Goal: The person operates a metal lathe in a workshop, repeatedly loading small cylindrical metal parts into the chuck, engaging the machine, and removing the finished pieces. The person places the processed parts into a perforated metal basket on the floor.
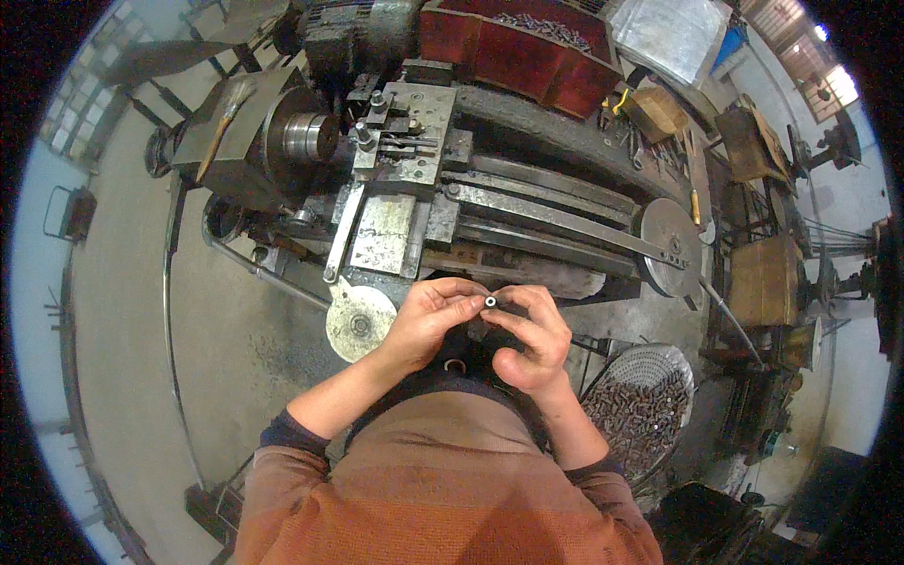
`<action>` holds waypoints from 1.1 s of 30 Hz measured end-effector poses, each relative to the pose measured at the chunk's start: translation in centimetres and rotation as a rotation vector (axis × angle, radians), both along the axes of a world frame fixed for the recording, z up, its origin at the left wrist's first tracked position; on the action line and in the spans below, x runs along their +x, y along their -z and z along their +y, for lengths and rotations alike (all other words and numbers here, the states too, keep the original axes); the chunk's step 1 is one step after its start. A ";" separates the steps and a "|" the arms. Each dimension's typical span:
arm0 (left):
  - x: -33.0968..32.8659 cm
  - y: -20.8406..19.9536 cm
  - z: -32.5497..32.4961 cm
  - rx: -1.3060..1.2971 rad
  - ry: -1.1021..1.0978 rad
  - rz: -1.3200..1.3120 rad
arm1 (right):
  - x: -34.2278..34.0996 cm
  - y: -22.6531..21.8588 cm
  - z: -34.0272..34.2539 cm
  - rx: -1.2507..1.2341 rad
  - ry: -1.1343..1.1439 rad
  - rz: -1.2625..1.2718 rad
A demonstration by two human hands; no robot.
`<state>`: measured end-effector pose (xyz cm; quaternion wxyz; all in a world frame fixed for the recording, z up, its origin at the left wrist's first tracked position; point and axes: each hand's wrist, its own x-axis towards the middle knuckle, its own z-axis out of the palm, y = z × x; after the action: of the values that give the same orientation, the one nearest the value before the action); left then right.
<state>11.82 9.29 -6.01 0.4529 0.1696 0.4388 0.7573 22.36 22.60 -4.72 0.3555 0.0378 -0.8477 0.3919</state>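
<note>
Between the fingertips of both hands, in front of my body, is a small round metal part (491, 302) with a hole in its end. My left hand (435, 315) pinches it from the left, thumb and forefinger closed on it. From the other side my right hand (532, 334) grips it with its fingertips. Just beyond the hands stands a lathe; its steel chuck (309, 137) is at the left and its tool post (400, 132) in the middle. A pale round disc (360, 323) on a lever lies left of my left hand.
A basket (686, 361) full of small metal parts stands at the lower right. Beyond the lathe is a dark red bin (508, 56) holding small pieces. A flat bar (565, 221) runs to a round plate (670, 247). A brush (226, 122) lies on the headstock.
</note>
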 end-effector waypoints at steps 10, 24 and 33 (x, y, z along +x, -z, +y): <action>0.1 -0.6 0.0 -0.044 -0.001 -0.026 | 0.0 0.5 0.0 -0.159 -0.072 -0.099; -2.1 -0.6 -0.7 -0.044 -0.027 0.081 | -3.0 -0.8 1.2 0.153 -0.224 -0.044; -5.2 -2.5 -5.5 -0.077 -0.205 0.147 | -13.4 -6.3 13.3 0.532 -0.057 0.200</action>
<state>6.57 3.75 -3.48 0.3460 0.1613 0.5146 0.7678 8.95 35.95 1.61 0.4036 0.1920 -0.8801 0.1601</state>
